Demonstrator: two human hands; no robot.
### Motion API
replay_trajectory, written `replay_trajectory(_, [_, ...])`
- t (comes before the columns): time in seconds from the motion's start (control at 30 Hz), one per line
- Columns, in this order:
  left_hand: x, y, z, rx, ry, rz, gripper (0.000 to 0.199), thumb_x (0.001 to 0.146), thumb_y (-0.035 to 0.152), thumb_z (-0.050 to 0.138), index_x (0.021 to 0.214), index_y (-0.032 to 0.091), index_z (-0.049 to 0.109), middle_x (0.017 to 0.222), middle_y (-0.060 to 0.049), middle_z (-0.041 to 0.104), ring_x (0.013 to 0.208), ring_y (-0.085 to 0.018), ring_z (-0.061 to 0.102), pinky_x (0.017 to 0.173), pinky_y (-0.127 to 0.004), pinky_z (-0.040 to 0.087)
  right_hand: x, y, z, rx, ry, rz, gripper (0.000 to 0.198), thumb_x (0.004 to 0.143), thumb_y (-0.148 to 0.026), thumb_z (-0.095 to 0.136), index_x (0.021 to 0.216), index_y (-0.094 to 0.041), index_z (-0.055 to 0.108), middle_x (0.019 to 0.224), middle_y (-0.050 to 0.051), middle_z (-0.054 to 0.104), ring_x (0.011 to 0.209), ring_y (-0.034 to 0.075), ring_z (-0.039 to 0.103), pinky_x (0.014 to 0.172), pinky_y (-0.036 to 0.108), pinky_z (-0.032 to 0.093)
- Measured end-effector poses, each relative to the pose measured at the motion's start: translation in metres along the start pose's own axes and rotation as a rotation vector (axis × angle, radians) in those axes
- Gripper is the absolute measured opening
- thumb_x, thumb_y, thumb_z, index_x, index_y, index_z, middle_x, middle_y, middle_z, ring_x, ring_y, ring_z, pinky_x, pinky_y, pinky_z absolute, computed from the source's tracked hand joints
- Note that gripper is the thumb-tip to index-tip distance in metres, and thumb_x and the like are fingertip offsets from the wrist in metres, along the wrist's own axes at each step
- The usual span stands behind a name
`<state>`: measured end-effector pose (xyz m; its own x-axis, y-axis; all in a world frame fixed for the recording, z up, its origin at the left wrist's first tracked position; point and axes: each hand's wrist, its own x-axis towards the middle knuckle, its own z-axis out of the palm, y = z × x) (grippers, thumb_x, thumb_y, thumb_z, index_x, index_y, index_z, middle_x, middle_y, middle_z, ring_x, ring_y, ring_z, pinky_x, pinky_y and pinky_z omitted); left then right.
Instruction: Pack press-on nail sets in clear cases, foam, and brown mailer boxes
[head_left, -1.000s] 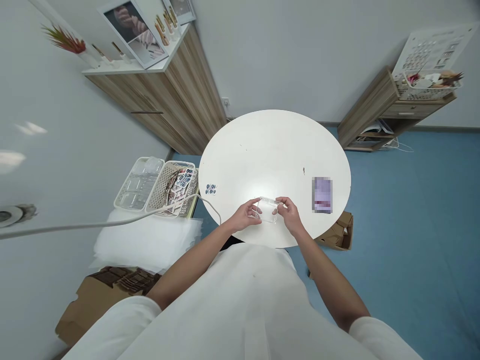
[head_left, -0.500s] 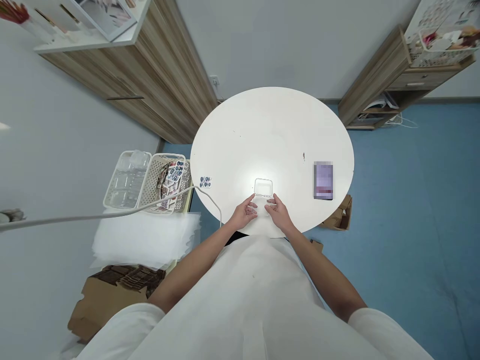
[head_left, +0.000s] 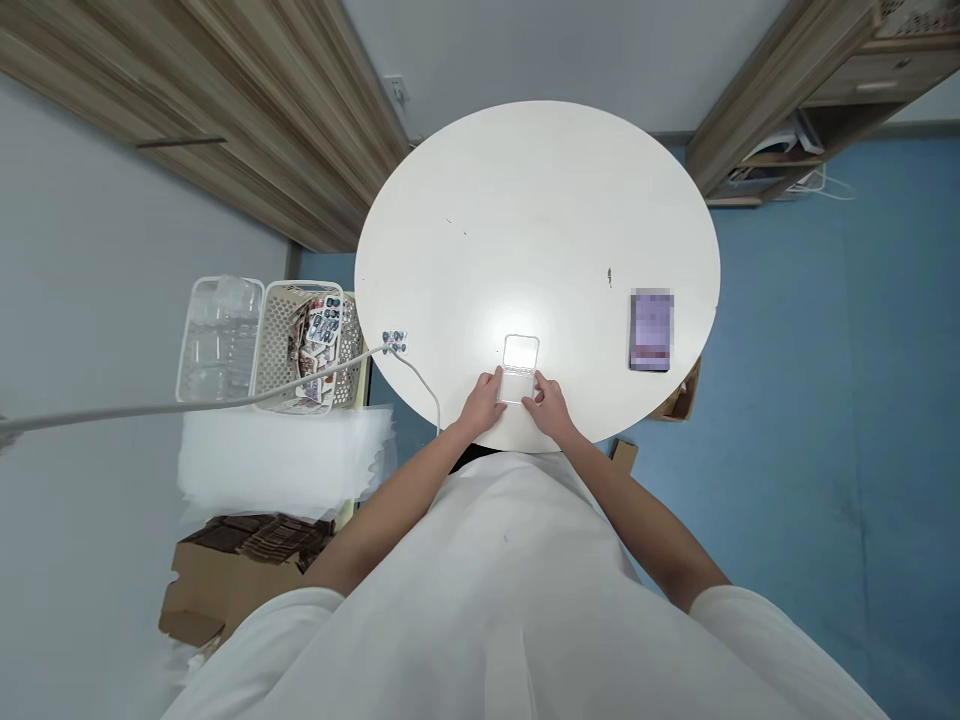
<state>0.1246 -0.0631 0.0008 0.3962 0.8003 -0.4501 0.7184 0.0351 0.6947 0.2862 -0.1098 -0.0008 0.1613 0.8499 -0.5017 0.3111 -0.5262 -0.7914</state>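
A small clear plastic box lies on the white oval table near its front edge, with its hinged lid folded back on the far side. My left hand grips the box along its left edge. At the opposite edge, the fingers of my right hand are closed on the right side. The see-through box shows nothing I can make out inside. Off to the left on the table lies a small sheet of blue-grey stickers.
A phone-like purple rectangle, pixelated, lies at the table's right. A white cable crosses the left edge. Beyond are a basket of clear boxes, a basket of sticker sheets, white sheets and cardboard.
My hands have closed in on the sides of the clear box, which now lies flat with its lid back. The head view has tilted down and moved closer to the table.
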Motion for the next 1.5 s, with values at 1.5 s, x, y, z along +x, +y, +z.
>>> replay_trajectory(1.5, [-0.025, -0.079, -0.105, -0.181, 0.372, -0.048, 0.030, 0.075, 0.017, 0.053, 0.105, 0.017, 0.056, 0.094, -0.007, 0.053, 0.085, -0.017, 0.053, 0.079, -0.033, 0.045, 0.001, -0.074, 0.075, -0.156, 0.323, -0.270, 0.045, 0.076, -0.026, 0.049, 0.121, -0.022, 0.043, 0.106, 0.009, 0.050, 0.091, 0.021, 0.049, 0.080, 0.039, 0.045])
